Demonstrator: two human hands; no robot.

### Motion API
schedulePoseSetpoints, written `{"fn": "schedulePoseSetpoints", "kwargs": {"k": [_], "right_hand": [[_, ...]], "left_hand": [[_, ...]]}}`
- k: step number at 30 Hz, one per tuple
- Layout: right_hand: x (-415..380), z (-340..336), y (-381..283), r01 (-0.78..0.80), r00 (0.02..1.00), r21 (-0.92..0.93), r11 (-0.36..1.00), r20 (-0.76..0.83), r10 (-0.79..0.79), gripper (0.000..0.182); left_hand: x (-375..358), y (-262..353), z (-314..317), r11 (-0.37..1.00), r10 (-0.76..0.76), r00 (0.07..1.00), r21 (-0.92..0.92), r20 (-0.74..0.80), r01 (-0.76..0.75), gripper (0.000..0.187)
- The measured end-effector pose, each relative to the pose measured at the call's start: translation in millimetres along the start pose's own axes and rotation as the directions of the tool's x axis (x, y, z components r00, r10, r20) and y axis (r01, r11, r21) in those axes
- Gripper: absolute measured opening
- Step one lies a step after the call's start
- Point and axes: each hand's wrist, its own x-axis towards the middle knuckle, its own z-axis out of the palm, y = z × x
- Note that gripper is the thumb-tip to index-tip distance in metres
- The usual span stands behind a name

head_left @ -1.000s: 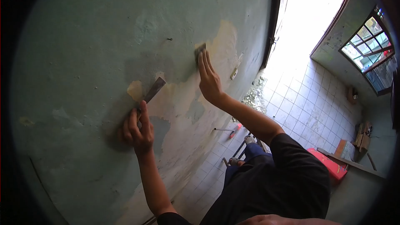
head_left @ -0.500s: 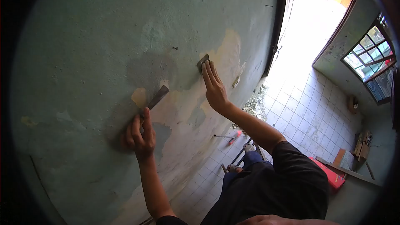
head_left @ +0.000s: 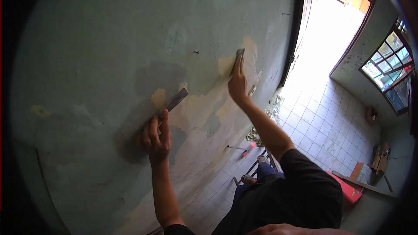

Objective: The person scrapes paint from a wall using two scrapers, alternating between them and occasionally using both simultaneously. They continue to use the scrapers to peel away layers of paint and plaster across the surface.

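"Which way does your view face?"
"Head-worn, I look forward and down over the black shirt, near the wall, tilted, so the doorway slants farther off, upper right."

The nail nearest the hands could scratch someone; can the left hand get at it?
Probably, at least to touch: open wall lies between the left hand and the nail, though the scraper occupies that hand's grip.

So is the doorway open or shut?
Open: bright daylight fills the doorway, and something orange shows through it, outside.
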Motion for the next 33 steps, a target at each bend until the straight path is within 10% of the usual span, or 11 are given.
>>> {"fn": "schedulePoseSetpoints", "kwargs": {"k": [1, 4, 8, 9, 13, 15, 19, 22, 27, 33], "right_hand": [[-10.2, 7.4, -10.2, -0.135, 0.991, 0.085, 0.987, 0.019, 0.134, 0.087], [-54.0, 10.1, -11.4, 0.211, 0.975, -0.107, 0.972, 0.092, -0.202, 0.088], [-1.9, 7.9, 86.4, -0.274, 0.922, -0.236, 0.932, 0.212, 0.325, 0.065], [20.6, -23.9, 74.4, -0.521, 0.762, -0.082, 0.849, 0.402, 0.507, 0.057], [11.9, -50.6, 90.9, -0.429, 0.886, 0.205, 0.880, 0.284, 0.366, 0.053], [-12.6, -105.0, 12.1, -0.600, 0.795, 0.592, 0.538, 0.513, 0.323, 0.056], [-55.2, -148.2, -36.3, -0.670, 0.712, 0.647, 0.365, 0.699, 0.067, 0.061], [-86.5, -163.0, -63.3, -0.710, 0.686, 0.604, 0.363, 0.710, 0.161, 0.061], [-118.5, -177.6, -101.9, -0.706, 0.677, 0.615, 0.351, 0.732, 0.080, 0.044], [-146.2, -187.4, -104.6, -0.636, 0.676, 0.550, 0.541, 0.735, 0.047, 0.041]], "left_hand": [[-0.4, 0.0, 0.0, 1.000, -0.002, 1.000, -0.010, 0.007, 0.002, 0.036], [-1.6, -1.0, -0.7, 1.000, 0.004, 0.999, -0.015, 0.032, -0.003, 0.039], [-1.4, -0.3, 0.5, 0.999, -0.028, 1.000, -0.043, -0.001, 0.028, 0.036], [1.8, -0.9, -3.0, 1.000, -0.018, 1.000, -0.022, 0.002, 0.018, 0.035], [-3.8, 1.8, 5.4, 0.999, -0.034, 0.998, -0.017, -0.046, 0.033, 0.035], [-3.9, 1.1, 5.3, 0.997, -0.058, 0.998, -0.059, -0.035, 0.056, 0.037], [1.7, -0.3, 3.1, 0.985, -0.094, 0.994, -0.148, -0.061, 0.084, 0.037], [13.1, 19.6, -14.3, 0.944, -0.203, 0.973, -0.286, -0.109, 0.165, 0.033], [0.0, 124.8, -67.4, 0.437, -0.495, 0.835, -0.761, 0.241, 0.479, 0.027], [-27.2, 200.3, -136.1, 0.027, -0.568, 0.634, -0.758, 0.525, 0.652, 0.027]]}}
